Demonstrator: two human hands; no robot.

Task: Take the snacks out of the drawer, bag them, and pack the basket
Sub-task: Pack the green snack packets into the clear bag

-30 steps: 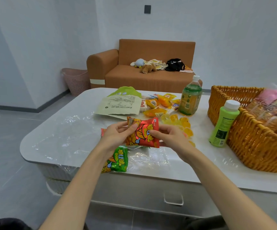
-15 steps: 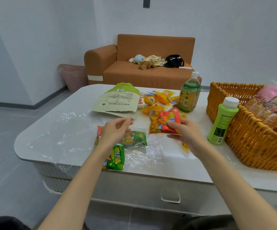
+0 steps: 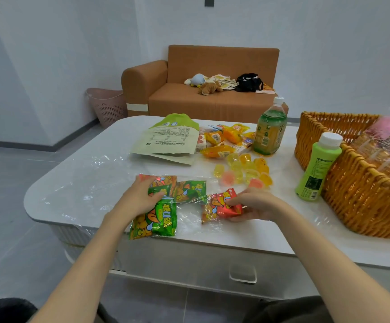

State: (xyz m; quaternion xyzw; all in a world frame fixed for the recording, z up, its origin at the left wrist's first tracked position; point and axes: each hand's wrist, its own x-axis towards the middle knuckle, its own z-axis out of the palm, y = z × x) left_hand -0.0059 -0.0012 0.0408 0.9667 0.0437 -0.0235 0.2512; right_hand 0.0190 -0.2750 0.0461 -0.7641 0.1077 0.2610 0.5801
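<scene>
**Red packet held at the front of the surface**

The right hand [image 3: 257, 206] is pinching a red snack packet [image 3: 222, 205] between thumb and curled fingers, holding it low over the white surface [image 3: 247, 231]. The left hand [image 3: 140, 197] is lying on a pile of green snack packets [image 3: 163, 217]; whether its fingers are gripping them or only pressing cannot be told. Crumpled clear plastic bag [image 3: 91, 183] is spreading under and around the packets. Jelly cups [image 3: 243, 171] are sitting just behind, with a tea bottle [image 3: 269, 129] farther back. The wicker basket [image 3: 352, 194] is standing at the right, already holding wrapped goods, a green bottle [image 3: 317, 169] just beside it. The drawer [image 3: 212, 264] below is closed.
</scene>
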